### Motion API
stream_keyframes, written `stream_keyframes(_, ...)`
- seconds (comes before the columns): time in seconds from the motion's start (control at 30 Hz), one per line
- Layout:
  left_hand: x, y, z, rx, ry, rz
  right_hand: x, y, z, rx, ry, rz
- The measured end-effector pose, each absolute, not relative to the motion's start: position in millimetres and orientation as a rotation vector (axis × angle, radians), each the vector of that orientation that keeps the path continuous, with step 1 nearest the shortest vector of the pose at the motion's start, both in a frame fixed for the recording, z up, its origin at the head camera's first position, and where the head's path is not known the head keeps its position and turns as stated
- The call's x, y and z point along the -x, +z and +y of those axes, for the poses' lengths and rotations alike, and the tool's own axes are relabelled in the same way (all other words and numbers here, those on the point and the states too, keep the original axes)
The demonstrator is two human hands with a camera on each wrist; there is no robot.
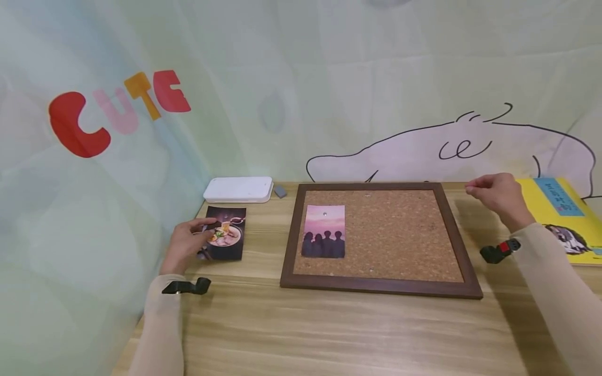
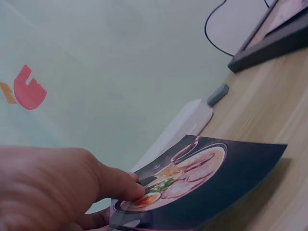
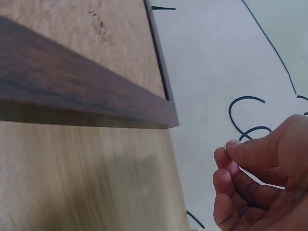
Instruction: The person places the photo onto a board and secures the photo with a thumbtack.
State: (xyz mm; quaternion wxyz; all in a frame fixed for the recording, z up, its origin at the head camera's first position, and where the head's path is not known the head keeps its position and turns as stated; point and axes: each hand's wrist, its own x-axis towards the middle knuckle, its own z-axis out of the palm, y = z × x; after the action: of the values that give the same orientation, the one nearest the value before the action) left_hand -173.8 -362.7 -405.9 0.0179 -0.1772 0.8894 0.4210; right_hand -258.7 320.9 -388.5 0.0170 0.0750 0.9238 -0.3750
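My left hand [image 1: 185, 244] pinches the left side of a dark photo of a ramen bowl [image 1: 235, 245], between thumb and fingers. In the left wrist view the photo [image 2: 231, 183] is tilted, its far edge raised off the table. To the right lies a cork board [image 1: 390, 235] with a brown wooden frame, bearing a pink sunset photo with silhouettes [image 1: 324, 232] and a pin near its top. Beyond the frame's right side my right hand [image 1: 500, 196] is raised, thumb and index fingertip together on a tiny pale thing [image 3: 226, 146], too small to identify.
A white flat case [image 1: 238, 189] stands at the back left, with a small grey block [image 1: 280, 191] beside it. At the right lies a yellow book [image 1: 536, 201], partly behind the right forearm. Printed curtains border the wooden table [image 1: 329, 334] at the left and back.
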Motion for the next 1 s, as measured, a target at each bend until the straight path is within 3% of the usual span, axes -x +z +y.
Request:
stream_keyframes(0.5,176,-381,-326,0.349,1.467,2.669,247,-370,313,-0.229,-1.241,2.877)
stream_keyframes(1.0,187,-378,-273,0.097,1.658,2.544,236,-361,310,-0.234,-1.285,2.837)
